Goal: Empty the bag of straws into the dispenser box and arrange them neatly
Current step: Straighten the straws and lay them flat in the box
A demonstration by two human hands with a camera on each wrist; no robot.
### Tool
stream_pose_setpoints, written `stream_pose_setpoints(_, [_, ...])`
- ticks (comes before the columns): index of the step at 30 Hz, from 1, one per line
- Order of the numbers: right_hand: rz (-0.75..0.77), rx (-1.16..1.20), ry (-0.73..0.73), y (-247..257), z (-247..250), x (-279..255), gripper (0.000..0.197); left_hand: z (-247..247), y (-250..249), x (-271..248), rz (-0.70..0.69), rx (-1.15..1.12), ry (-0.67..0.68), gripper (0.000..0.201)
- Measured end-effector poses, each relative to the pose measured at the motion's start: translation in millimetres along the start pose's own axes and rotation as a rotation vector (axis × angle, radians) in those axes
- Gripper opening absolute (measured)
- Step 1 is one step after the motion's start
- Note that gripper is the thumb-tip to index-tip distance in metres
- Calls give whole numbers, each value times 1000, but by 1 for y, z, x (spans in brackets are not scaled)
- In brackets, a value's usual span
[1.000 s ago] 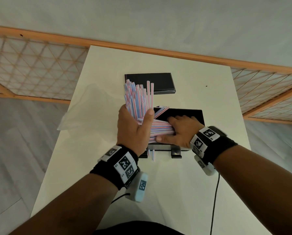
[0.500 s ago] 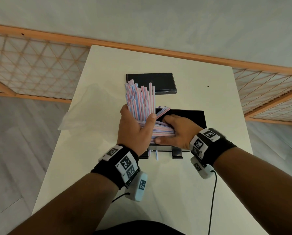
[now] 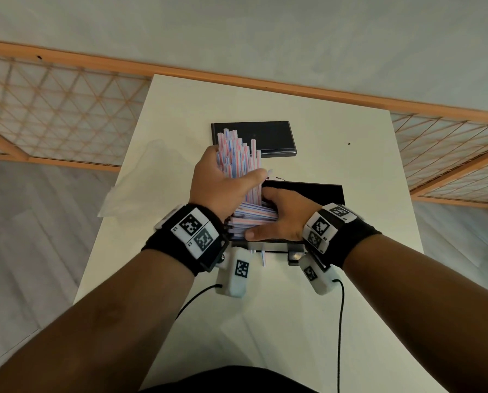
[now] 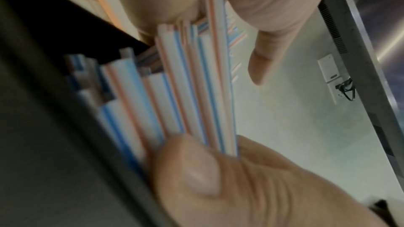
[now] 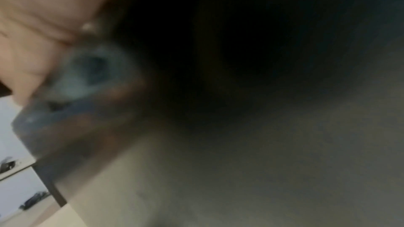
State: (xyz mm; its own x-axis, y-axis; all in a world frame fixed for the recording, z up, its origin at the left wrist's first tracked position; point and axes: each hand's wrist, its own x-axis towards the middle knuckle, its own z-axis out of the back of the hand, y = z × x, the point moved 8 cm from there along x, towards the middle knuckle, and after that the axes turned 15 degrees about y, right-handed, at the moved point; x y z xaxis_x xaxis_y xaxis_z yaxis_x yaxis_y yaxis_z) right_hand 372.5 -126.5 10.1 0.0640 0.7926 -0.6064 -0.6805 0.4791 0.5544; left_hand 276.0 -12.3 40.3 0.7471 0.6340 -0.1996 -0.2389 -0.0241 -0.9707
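My left hand [image 3: 223,188] grips a bundle of white straws with red and blue stripes [image 3: 237,154], standing almost upright over the left end of the black dispenser box [image 3: 322,191]. The left wrist view shows this bundle of straws [image 4: 186,84] pinched between thumb and fingers. More straws [image 3: 251,219] lie flat in a pile across the box. My right hand [image 3: 282,219] holds that pile, thumb at the front and fingers curled over it into the box. The right wrist view is dark and blurred.
The box's flat black lid [image 3: 268,137] lies farther back on the white table [image 3: 350,307]. A clear plastic bag [image 3: 140,188] lies crumpled at the table's left edge. One straw [image 3: 263,258] pokes out at the dispenser's front. Cables trail from both wrists.
My left hand has lifted the upright bundle slightly up and away from me. My right hand stays on the flat pile, its fingers curled further over it.
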Motion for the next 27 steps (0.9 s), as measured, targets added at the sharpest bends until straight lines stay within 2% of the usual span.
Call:
stream_pose_setpoints(2, [23,10,-1,4,0,0,78,-4,-1,2,-15,27,41,52])
stream_pose_setpoints(5, [37,-21,-86,10,3,-2,87,-8,-5,1,-58,80,83,44])
stream_pose_setpoints(8, [38,-69,-135,17,0,-3,86,-8,-17,-5,-132,86,78,45])
stream_pose_setpoints(12, [154,-82,-286,31,7,-20,82,-7,-49,-19,-294,106,93,55])
stream_pose_setpoints(14, [232,-105,-384,36,12,-32,81,-5,-60,-27,-362,78,86,50])
stream_pose_setpoints(16, [217,-159,-427,35,12,-38,75,1,-59,-34,-383,15,46,42])
stream_pose_setpoints(18, [108,-199,-370,22,3,-35,71,8,-42,-38,-348,-130,1,50])
stream_pose_setpoints(20, [45,-137,-313,7,-5,-31,74,16,-14,-39,-273,-326,-74,72])
stream_pose_setpoints(22, [46,-28,-309,-5,-5,-34,83,19,9,-40,-166,-509,-139,101])
stream_pose_setpoints(23, [48,7,-310,-10,-4,-35,88,17,17,-40,-116,-549,-142,108])
stream_pose_setpoints(24, [44,16,-301,-15,-3,-35,90,14,22,-40,-82,-544,-126,109])
stream_pose_setpoints(27, [-23,-129,-221,-25,-3,-32,94,2,20,-40,-50,-381,-44,86])
